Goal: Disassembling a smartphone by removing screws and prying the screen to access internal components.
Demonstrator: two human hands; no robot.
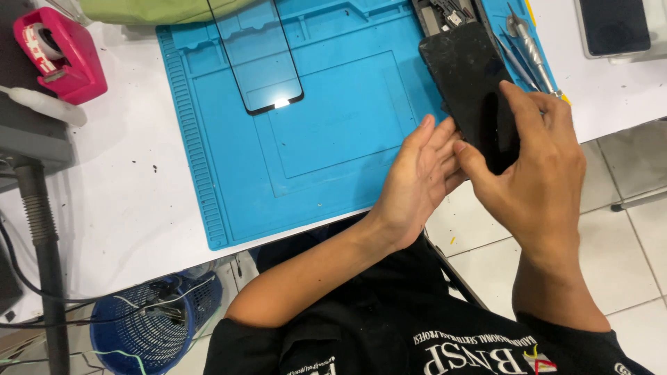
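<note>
Item: dark phone screen [472, 90], two o'clock on blue mat [326, 160], pinched between left hand [417, 180] and right hand [535, 167]; best supported evenly along both edges, never flexed.

Black phone screen [479, 90] (hand-held), mat's right

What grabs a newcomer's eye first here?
The bright blue work mat fills the white table. At its right edge both hands grip a black phone: left hand beside it, right hand over its lower end. A pink tape dispenser sits far left.
</note>
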